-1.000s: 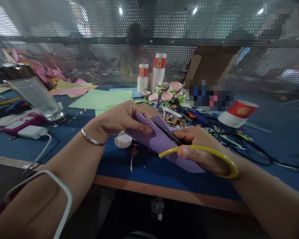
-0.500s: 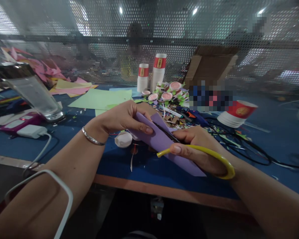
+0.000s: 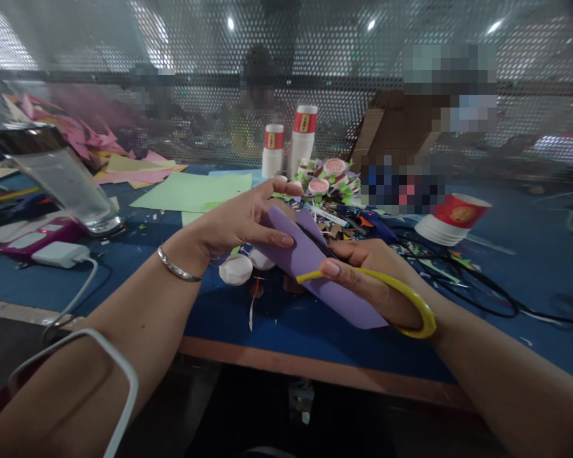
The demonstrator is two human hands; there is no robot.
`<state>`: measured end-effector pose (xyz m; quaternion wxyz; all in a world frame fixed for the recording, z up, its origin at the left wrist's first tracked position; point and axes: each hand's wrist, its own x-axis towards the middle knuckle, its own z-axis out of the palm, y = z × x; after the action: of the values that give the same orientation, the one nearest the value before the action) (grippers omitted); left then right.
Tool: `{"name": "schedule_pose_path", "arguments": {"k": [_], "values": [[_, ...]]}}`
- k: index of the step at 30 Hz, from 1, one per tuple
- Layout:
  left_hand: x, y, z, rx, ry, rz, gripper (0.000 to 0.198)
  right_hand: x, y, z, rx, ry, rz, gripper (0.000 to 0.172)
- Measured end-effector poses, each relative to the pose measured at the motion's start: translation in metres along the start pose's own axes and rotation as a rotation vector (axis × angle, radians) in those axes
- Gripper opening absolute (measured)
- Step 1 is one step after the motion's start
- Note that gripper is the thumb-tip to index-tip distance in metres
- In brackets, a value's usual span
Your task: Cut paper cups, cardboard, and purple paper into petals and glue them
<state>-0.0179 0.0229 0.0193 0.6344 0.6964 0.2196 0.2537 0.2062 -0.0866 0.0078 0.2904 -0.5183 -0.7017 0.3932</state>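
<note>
My left hand (image 3: 248, 219) pinches a sheet of purple paper (image 3: 310, 270) by its upper left part, thumb on the near face and index finger raised. Through the other side, my right hand (image 3: 367, 273) grips scissors (image 3: 424, 312) with yellow handles. Their dark blades lie along a slit in the paper, which splits it into two flaps. The blade tips are partly hidden by the paper. Below the left hand, two white round paper pieces (image 3: 235, 270) rest on the blue table (image 3: 153, 280).
Green sheets (image 3: 191, 191) lie behind my left hand. Paper cups (image 3: 304, 137) are stacked at the back, near decorated round pieces (image 3: 334, 168) and scraps. A tilted cup (image 3: 458, 216) and black cables (image 3: 487, 292) are at right, a glass bottle (image 3: 71, 181) and white charger (image 3: 61, 252) at left.
My left index finger has lifted off the paper and stretched outward. The purple sheet and the scissors have shifted slightly to the left and up at their lower end.
</note>
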Motion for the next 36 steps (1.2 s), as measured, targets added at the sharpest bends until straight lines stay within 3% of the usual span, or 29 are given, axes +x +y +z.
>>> {"name": "schedule_pose_path", "arguments": {"k": [6, 12, 23, 36], "values": [[0.003, -0.003, -0.002, -0.032, 0.066, -0.004, 0.043, -0.001, -0.005, 0.005, 0.116, 0.1, -0.045, 0.059], [0.004, -0.004, -0.003, 0.006, 0.031, -0.033, 0.022, -0.001, -0.004, 0.004, 0.175, 0.084, -0.084, 0.054], [0.001, -0.002, 0.003, 0.102, -0.037, 0.014, 0.023, 0.0, 0.0, 0.001, 0.136, 0.055, -0.122, 0.064], [0.0, 0.001, 0.009, 0.129, -0.002, -0.001, 0.021, 0.002, 0.004, -0.001, 0.166, 0.004, -0.238, 0.07]]}}
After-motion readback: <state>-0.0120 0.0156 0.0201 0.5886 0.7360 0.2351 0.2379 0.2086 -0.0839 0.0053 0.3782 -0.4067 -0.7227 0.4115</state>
